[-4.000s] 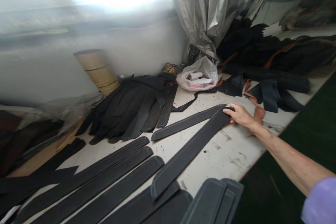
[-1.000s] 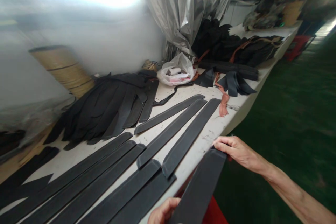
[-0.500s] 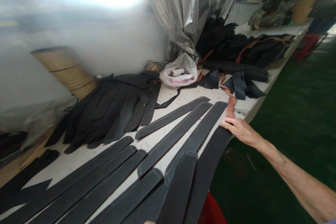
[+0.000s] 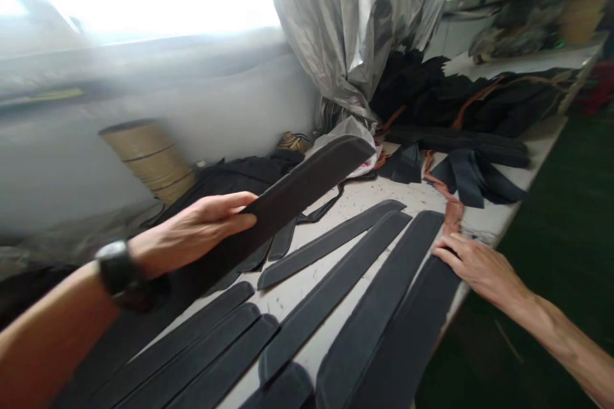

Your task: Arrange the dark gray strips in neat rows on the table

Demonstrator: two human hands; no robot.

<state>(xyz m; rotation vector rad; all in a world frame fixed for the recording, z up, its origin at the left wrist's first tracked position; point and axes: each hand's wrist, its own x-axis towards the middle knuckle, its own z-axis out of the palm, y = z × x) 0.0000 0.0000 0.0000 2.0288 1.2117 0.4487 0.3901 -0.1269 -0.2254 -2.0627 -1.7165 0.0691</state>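
White and speckled with dark bits, the table (image 4: 384,195) runs under both hands and away past the right one. Behind the hands hangs a big shiny silver curtain (image 4: 355,25), with a heap of black cloth (image 4: 432,92) at its foot. Long dark grey padded strips lie side by side on the table between the two hands. The left hand (image 4: 201,230) is lifted above the table and grips one long padded strip (image 4: 297,188), thumb on top, so the strip sticks up and away from the hand in the air. The right hand (image 4: 477,265) lies flat with its fingers spread on the end of another strip (image 4: 407,332) at the table's edge, pressing on it, not gripping. A tan spool (image 4: 148,156) stands beyond the left hand. A black watch (image 4: 115,268) sits on the left wrist. No writing can be read anywhere.
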